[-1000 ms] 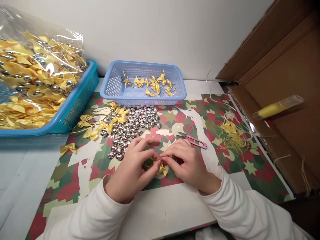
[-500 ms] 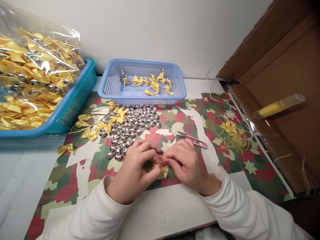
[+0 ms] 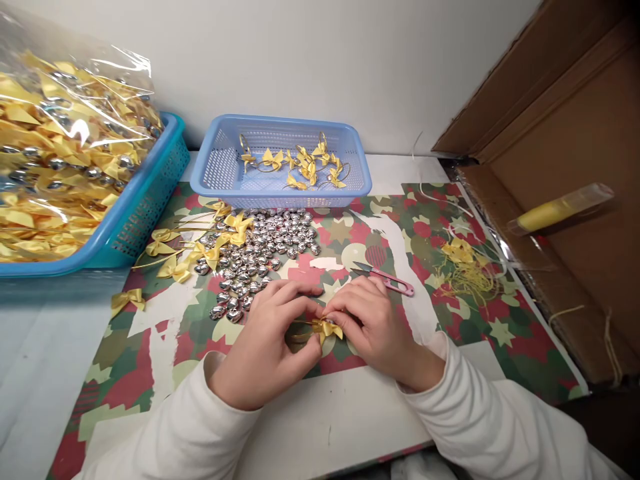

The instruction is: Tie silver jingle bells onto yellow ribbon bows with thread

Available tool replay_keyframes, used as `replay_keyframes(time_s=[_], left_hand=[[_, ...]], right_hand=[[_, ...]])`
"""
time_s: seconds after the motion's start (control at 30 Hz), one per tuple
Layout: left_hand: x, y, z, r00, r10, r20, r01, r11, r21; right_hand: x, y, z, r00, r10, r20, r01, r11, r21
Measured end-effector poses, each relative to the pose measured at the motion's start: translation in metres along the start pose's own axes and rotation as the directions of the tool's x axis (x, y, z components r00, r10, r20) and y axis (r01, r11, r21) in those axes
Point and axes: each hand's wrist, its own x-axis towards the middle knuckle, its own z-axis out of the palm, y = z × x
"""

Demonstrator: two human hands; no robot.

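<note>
A yellow ribbon bow (image 3: 330, 329) on a thin gold cord sits between my two hands, just above the patterned paper. My left hand (image 3: 270, 343) curls around it from the left, its index fingertip meeting my right fingertips and its thumb lower down, apart from the index. The cord runs back under the left palm, partly hidden. My right hand (image 3: 375, 327) pinches at the top of the bow; whatever fine piece lies between thumb and finger is covered. Silver jingle bells (image 3: 287, 233) lie in a heap beyond my left hand. Pink thread snips (image 3: 395, 283) rest just past my right hand.
Behind the bells stands a blue basket (image 3: 210, 193) holding several corded bows. Loose yellow bows (image 3: 175, 268) lie left of the heap. A teal basket (image 3: 155, 207) with a filled plastic bag (image 3: 75, 127) is far left. Yellow thread scraps (image 3: 467, 277) and a cardboard box (image 3: 565, 287) are right.
The bow has turned and shows more fully between my hands, with its cord now visible toward the left. My left thumb has moved away from the right fingertips.
</note>
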Motion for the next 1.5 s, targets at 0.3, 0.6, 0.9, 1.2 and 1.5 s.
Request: replay_keyframes(time_s=[0.3,0.6,0.9,1.2,1.5], left_hand=[[0.002,-0.004,0.002,0.998,-0.058,-0.013,0.057,0.996,-0.072],[0.004,-0.001,0.001,0.995,-0.097,0.028,0.101,0.948,-0.303],[-0.001,-0.003,-0.005,0.977,-0.142,-0.161,0.117,0.981,-0.154],[-0.004,-0.002,-0.014,0.999,-0.03,-0.018,0.032,0.991,0.127],[-0.002,-0.003,-0.007,0.996,-0.053,0.069,0.044,0.991,0.125]], right_hand=[[0.001,-0.002,0.001,1.0,0.013,0.0,-0.013,1.0,0.028],[0.004,0.012,-0.019,0.961,0.187,-0.203,-0.239,0.932,-0.271],[-0.001,0.032,-0.035,0.929,0.355,-0.102,-0.358,0.8,-0.482],[0.002,0.017,-0.044,0.836,0.543,0.071,-0.546,0.838,0.012],[0.001,-0.004,-0.052,0.727,0.464,0.507,-0.562,0.826,0.05]])
